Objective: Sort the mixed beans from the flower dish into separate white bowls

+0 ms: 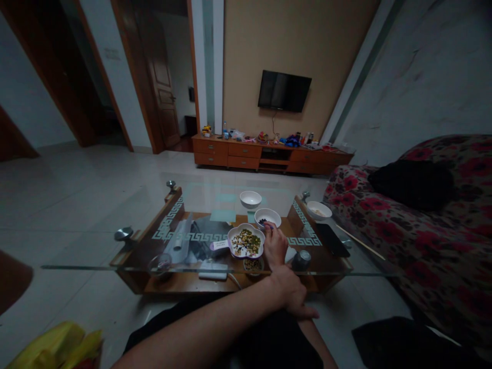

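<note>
My right hand (275, 246) reaches over the glass coffee table, its thumb and fingers pinched together at the near rim of a white bowl (273, 215) with dark beans in it. What the fingertips hold is too small to make out. Just left of that hand sits a scalloped white dish (229, 243) with a purple rim, holding mixed green, yellow and dark beans. My left hand (291, 293) lies across my right wrist, a finger stretched out to the right and the others partly hidden. Farther back stands another white bowl (250, 200).
A white bowl (320, 210) with pale contents is near the table's right side, beside a dark flat tablet-like object (333, 240). A dark can-like object (302, 260) stands right of my hand. Metal knobs (123, 234) rise at the table corners. A flowered sofa (430, 246) flanks the right.
</note>
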`<state>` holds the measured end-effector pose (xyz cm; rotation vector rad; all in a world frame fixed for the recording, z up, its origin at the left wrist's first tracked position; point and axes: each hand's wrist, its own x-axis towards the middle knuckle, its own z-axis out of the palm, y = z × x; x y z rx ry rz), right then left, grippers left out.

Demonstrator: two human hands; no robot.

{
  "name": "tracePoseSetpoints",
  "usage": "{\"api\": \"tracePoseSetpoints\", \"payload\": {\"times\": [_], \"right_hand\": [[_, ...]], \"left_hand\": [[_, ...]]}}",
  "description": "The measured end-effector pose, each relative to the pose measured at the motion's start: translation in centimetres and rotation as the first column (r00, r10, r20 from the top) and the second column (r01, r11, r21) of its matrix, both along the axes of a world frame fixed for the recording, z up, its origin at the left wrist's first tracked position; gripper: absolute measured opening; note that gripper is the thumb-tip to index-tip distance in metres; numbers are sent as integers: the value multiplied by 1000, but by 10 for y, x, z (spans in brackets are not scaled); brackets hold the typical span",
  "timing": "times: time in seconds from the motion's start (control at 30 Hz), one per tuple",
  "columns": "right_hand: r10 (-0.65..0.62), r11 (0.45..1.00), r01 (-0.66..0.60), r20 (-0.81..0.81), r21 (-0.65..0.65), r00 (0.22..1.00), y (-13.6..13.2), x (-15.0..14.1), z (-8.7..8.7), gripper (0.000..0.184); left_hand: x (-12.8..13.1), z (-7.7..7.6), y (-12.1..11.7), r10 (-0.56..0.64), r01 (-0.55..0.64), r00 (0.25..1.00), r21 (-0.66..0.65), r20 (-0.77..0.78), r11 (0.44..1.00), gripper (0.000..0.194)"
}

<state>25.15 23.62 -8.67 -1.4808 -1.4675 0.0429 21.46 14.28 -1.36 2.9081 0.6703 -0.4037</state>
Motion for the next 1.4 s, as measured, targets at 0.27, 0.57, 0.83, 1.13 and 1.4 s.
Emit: {"api": "tracePoseSetpoints", "payload": {"times": [0.27,0.57,0.83,1.13,1.4], "right_hand": [[68,998,-67,-41,18,997,1,-1,1,53],[58,993,-47,-96,105,994,-12,-2,9,47],[310,938,-299,-36,177,950,-30,1,18,30],[431,885,-452,174,108,885,-39,10,14,30],[404,907,-419,189,47,895,-36,12,11,29]], "left_hand": [[4,5,1,-4,2,998,-34,-62,999,80],[3,16,-4,39,-47,995,-88,-93,995,81],[7,24,-3,28,-45,994,-156,-104,987,79],[12,29,-2,-51,25,992,-220,-114,975,73],[18,20,2,-27,3,995,-232,-98,973,74]]}}
